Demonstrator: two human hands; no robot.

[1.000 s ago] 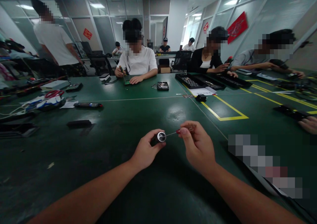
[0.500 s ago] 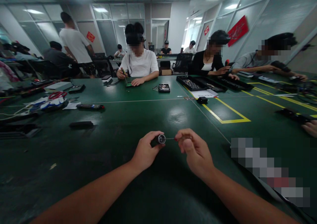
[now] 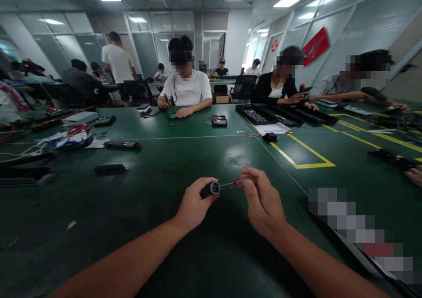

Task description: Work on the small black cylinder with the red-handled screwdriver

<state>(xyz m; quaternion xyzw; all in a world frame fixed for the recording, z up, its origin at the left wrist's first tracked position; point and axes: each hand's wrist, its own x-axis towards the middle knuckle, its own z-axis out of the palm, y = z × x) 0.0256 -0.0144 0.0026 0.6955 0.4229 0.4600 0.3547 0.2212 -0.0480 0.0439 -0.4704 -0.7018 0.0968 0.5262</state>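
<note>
My left hand (image 3: 194,203) is closed round a short black cylinder (image 3: 215,187), whose round, silver-rimmed open end faces me. Most of the cylinder's length is hidden behind that rim and my fingers. In my right hand (image 3: 263,199) is a small screwdriver (image 3: 235,182) with a thin metal shaft and a reddish handle end, pinched between thumb and fingers. The shaft points left, and its tip is at the cylinder's open end; whether it touches the inside I cannot tell. Both hands are held over the green table (image 3: 158,254).
A black bar-shaped piece (image 3: 110,169) and a dark pen-like tool (image 3: 121,144) lie left, near gloves and cables (image 3: 74,137). A small black block (image 3: 270,137) sits ahead, before black parts trays (image 3: 253,114). A co-worker (image 3: 184,85) sits opposite; a blurred sheet (image 3: 356,232) lies right.
The screwdriver's handle has risen slightly, so the shaft now slopes down toward the cylinder. My right fingers have shifted on the handle. The view has tilted up slightly; a standing person moved right.
</note>
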